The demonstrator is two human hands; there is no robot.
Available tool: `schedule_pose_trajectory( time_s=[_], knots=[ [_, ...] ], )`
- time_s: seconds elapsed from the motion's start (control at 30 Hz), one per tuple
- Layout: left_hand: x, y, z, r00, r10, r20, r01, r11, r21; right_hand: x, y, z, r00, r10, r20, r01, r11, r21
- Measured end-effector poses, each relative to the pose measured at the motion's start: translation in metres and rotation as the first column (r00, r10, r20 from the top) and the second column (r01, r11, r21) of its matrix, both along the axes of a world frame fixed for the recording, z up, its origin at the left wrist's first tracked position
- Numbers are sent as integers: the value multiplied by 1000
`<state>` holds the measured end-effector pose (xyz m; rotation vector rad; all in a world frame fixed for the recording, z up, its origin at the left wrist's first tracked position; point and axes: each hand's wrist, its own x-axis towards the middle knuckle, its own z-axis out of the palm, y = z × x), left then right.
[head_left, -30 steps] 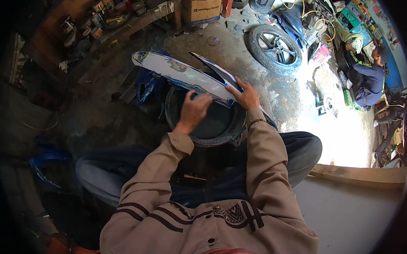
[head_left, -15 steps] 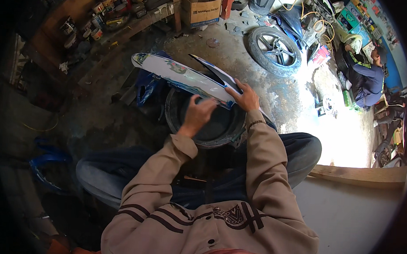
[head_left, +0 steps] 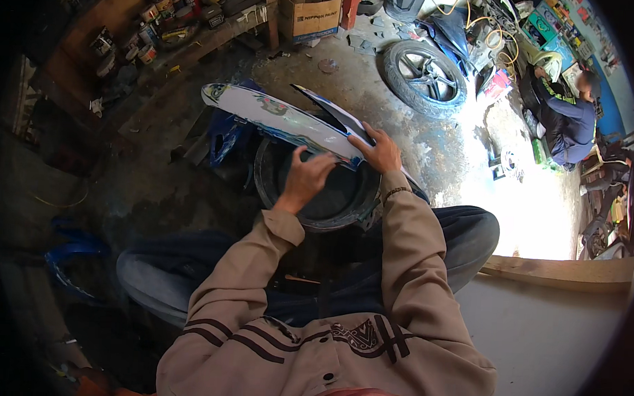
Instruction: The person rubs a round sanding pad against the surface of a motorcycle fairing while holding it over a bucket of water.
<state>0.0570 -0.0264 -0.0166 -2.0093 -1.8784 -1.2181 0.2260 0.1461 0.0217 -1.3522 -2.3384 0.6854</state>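
A long white motorcycle body panel (head_left: 264, 112) with blue, coloured graphics and a dark forked piece slants over a round black tub (head_left: 265, 179). My right hand (head_left: 381, 151) grips its right end, thumb on the near face. At the panel's lower edge is my left hand (head_left: 305, 183), its fingers bent toward that edge. The fingertips are blurred, so I cannot see whether they hold anything or touch the panel. The tub stands between my crossed legs, with dark contents that are hard to make out.
Blue body parts lie left of the tub (head_left: 228, 135) and by my left knee (head_left: 74, 252). Beyond are a motorcycle wheel (head_left: 424, 79), a cardboard box (head_left: 309, 16) and a shelf of cans (head_left: 147, 52). A person (head_left: 571, 119) sits at far right, past a wooden beam (head_left: 559, 269).
The whole view has shifted slightly. Both hands and the panel keep nearly the same places relative to each other; the left fingertips are blurred in both frames.
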Motion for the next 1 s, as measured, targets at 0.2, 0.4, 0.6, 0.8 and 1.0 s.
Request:
schedule_pose_trajectory(
  time_s=[0.2,0.4,0.6,0.8,1.0],
  knots=[
    [-91,-13,10,930,349,115,-352,936,0,-1,1,-3,1000,3,-3,-3,1000,-11],
    [-22,-1,7,975,209,78,-213,976,38,-2,0,-1,1000,8,-11,-8,1000,-29],
    [-59,-6,16,981,173,-84,-171,985,28,-1,0,3,1000,15,1,-15,1000,-14],
    [-61,-6,-1,913,407,27,-408,911,58,-2,-1,2,1000,14,9,-14,999,-31],
    [-11,-3,-4,989,18,-147,-12,999,45,-1,-1,0,1000,17,27,-17,1000,-8]
  ],
)
